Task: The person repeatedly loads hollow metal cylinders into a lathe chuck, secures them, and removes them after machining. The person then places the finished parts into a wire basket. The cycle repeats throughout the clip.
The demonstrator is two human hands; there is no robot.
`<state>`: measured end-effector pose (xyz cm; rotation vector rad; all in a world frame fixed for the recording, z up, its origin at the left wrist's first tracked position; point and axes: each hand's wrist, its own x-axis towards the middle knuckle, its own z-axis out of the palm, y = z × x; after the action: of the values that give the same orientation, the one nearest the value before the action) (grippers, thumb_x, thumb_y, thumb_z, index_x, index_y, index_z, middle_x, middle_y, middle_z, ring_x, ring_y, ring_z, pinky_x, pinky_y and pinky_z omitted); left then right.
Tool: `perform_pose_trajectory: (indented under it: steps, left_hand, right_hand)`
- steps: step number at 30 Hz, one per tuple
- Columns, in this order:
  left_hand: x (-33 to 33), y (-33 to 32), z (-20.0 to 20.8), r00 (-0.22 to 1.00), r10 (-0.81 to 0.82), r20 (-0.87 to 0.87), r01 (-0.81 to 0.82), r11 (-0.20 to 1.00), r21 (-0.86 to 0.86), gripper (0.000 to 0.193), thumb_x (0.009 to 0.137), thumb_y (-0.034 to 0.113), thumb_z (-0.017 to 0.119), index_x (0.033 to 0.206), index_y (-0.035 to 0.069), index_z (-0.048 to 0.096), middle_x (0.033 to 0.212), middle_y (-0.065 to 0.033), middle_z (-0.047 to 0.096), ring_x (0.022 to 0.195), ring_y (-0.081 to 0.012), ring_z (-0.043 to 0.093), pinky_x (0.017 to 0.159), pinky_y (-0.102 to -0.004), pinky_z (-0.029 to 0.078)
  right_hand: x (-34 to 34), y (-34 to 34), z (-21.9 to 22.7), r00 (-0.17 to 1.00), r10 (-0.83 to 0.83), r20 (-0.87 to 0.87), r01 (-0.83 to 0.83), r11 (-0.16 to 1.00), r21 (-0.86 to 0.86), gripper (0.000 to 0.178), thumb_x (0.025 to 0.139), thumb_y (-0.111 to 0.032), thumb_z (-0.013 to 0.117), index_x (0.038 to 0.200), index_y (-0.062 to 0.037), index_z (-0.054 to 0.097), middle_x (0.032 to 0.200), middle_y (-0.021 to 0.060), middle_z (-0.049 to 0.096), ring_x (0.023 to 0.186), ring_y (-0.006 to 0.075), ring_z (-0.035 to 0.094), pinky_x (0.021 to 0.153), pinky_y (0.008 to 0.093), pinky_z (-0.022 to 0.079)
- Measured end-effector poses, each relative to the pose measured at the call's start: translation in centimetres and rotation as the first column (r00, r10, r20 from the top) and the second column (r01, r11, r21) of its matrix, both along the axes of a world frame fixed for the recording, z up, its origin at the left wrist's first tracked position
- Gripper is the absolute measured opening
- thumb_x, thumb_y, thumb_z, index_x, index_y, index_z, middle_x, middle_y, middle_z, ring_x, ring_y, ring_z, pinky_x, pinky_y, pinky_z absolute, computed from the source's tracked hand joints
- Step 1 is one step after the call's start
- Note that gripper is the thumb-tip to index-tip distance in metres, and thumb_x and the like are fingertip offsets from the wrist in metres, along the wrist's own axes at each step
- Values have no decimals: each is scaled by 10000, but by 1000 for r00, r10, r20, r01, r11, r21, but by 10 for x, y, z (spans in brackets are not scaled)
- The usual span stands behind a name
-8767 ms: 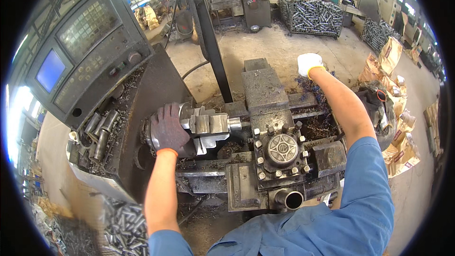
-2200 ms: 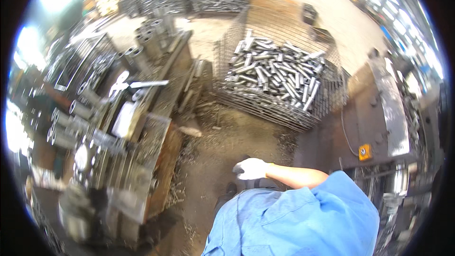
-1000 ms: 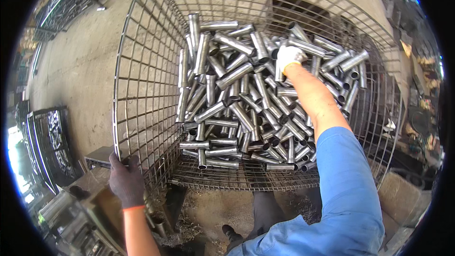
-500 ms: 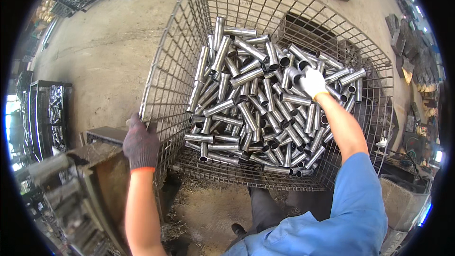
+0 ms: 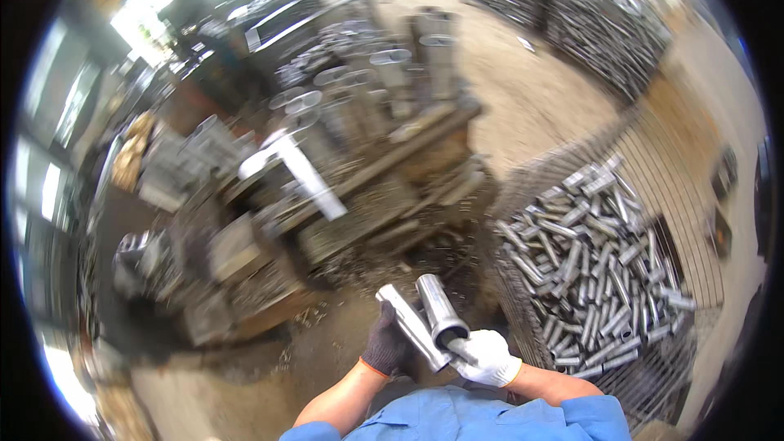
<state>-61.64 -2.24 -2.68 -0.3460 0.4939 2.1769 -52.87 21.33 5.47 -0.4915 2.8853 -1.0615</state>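
Observation:
My left hand point(image 5: 387, 345), in a dark glove with an orange cuff, is closed round a shiny metal tube point(image 5: 411, 325) in front of my body. Close beside it, a second metal tube point(image 5: 441, 306) slants with its open end toward me. My right hand point(image 5: 495, 361), in a white glove, grips this one at its near end; its fingertips are partly hidden there. On the right, a wire basket point(image 5: 678, 163) holds a heap of similar tubes point(image 5: 592, 269), apart from both hands.
Ahead of me stands a cluttered, blurred workbench point(image 5: 384, 167) with several wider upright tubes point(image 5: 392, 69) and a bright flat strip point(image 5: 306, 171) on it. Stacked metal parts point(image 5: 604, 37) stand at the far right. Blocks point(image 5: 245, 249) lie at the bench's left.
My view has swung left from the basket to the bench. The left hand has let go of the basket rim and holds a tube; the right hand has left the heap with a tube.

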Motion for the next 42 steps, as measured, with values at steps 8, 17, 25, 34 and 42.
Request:
perform_pose_trajectory:
  steps: [8,17,25,34,42]
  left_hand:
    - [25,-261,105,883,354,-307,-414,896,-161,725,956,333,790,1545,32,493,1430,-187,649,1276,-332,671,1136,-508,538]
    - [0,-397,213,470,-15,-883,-865,192,-464,518,791,64,941,1249,40,700,1199,-59,758,1068,-149,706,968,-362,593]
    - [-105,-532,176,468,121,-875,-884,89,-460,509,762,-57,901,1207,66,688,1084,-13,729,982,-108,677,894,-297,585]
    - [-137,-579,170,503,-304,-809,-769,269,-580,710,785,127,912,1428,58,619,1440,-132,654,1330,-255,623,1139,-404,497]
    - [-216,-732,216,610,-747,-262,-751,-651,108,1037,746,425,875,1576,-11,432,1604,-215,466,1532,-387,400,1305,-544,266]
  right_hand:
    - [-76,-217,83,912,239,334,-154,953,-261,777,869,-473,815,1492,-69,585,1337,194,707,1214,351,694,1054,445,554]
    - [-182,-395,118,889,288,355,-210,947,-244,665,756,-227,917,1347,-72,654,1230,133,761,1126,245,737,1000,390,585]
    - [-228,-514,88,926,363,104,-312,891,-329,608,808,-295,891,1336,-99,663,1191,170,760,1065,359,755,930,431,619]
    - [-326,-484,215,863,503,53,-504,864,1,566,935,-453,752,1343,-62,716,1119,160,800,999,277,787,920,387,622]
    - [-501,-676,190,641,318,699,-630,738,242,681,949,-541,741,1479,-122,662,1545,139,627,1239,301,707,1182,456,458]
